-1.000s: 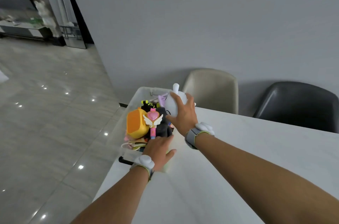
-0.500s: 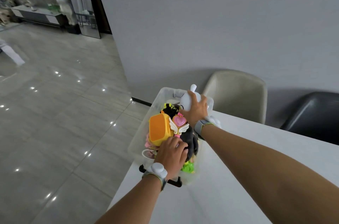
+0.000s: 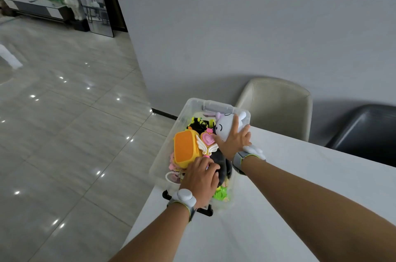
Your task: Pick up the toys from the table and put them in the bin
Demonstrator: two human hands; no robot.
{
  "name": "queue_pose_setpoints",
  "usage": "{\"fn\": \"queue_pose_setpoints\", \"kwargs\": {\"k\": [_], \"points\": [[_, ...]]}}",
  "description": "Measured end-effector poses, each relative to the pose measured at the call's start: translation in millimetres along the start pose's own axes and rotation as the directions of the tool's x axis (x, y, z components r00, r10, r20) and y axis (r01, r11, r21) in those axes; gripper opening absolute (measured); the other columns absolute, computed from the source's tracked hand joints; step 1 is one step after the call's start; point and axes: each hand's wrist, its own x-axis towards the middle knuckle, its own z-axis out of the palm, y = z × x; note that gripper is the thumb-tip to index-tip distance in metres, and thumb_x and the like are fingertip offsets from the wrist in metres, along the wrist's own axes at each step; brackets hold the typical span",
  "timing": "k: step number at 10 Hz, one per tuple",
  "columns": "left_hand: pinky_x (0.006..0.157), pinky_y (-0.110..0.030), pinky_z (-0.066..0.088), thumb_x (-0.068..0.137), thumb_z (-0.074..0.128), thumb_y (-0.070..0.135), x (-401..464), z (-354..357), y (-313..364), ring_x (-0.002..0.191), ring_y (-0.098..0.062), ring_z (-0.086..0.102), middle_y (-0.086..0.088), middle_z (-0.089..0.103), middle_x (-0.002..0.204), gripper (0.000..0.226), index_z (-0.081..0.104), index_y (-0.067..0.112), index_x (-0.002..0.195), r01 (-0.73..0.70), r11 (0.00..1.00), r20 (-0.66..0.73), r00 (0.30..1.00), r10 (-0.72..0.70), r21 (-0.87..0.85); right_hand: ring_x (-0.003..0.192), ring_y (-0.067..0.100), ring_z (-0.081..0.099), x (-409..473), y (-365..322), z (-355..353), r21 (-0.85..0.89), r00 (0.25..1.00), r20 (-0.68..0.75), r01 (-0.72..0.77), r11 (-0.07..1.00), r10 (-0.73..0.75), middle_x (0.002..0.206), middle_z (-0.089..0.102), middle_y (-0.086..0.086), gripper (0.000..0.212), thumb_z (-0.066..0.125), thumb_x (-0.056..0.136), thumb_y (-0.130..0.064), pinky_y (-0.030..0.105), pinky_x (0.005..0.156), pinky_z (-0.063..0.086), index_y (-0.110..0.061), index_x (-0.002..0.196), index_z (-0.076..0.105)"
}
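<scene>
From the head camera, a clear plastic bin sits at the far left corner of the white counter, and it is full of toys. The right hand lies flat on a white bunny toy at the far right of the bin, and its grip is spread wide with straight fingers pressing on the bunny. The left hand rests on top of the toys at the near end of the bin, with its fingers bent down onto a dark soft toy; I cannot tell if it is holding anything. Between the two hands lies a pink heart wand with white wings. Just left of it is an orange and yellow toy box. A green toy shows through the near wall of the bin. Each wrist wears a gray band. Past the counter stand a cream chair and a black chair.
</scene>
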Motion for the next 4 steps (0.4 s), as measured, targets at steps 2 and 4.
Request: {"fn": "queue_pose_setpoints", "kwargs": {"k": [2, 4], "points": [[0.078, -0.036, 0.047, 0.098, 0.048, 0.035, 3.1, -15.4, 7.5, 0.105, -0.018, 0.050, 0.007, 0.056, 0.112, 0.017, 0.062, 0.029, 0.107, 0.025, 1.000, -0.031, 0.999, -0.025, 0.004, 0.129, 0.046, 0.044, -7.9, 13.8, -31.8, 0.208, 0.992, 0.110, 0.032, 0.978, -0.055, 0.158, 0.014, 0.018, 0.100, 0.050, 0.077, -0.081, 0.052, 0.099, 0.044, -0.040, 0.152, -0.002], [0.087, -0.038, 0.047, 0.100, 0.051, 0.033, 15.2, -35.8, 23.1, 0.106, -0.022, 0.052, 0.002, 0.061, 0.114, 0.022, 0.064, 0.023, 0.115, 0.109, 0.985, -0.076, 0.990, -0.119, -0.131, 0.122, 0.034, 0.053, -26.9, 31.1, -55.7, 0.364, 0.993, 0.106, 0.001, 0.932, -0.043, 0.154, 0.028, 0.013, 0.068, 0.037, 0.095, -0.064, 0.043, 0.097, 0.042, -0.041, 0.154, 0.010]]}}
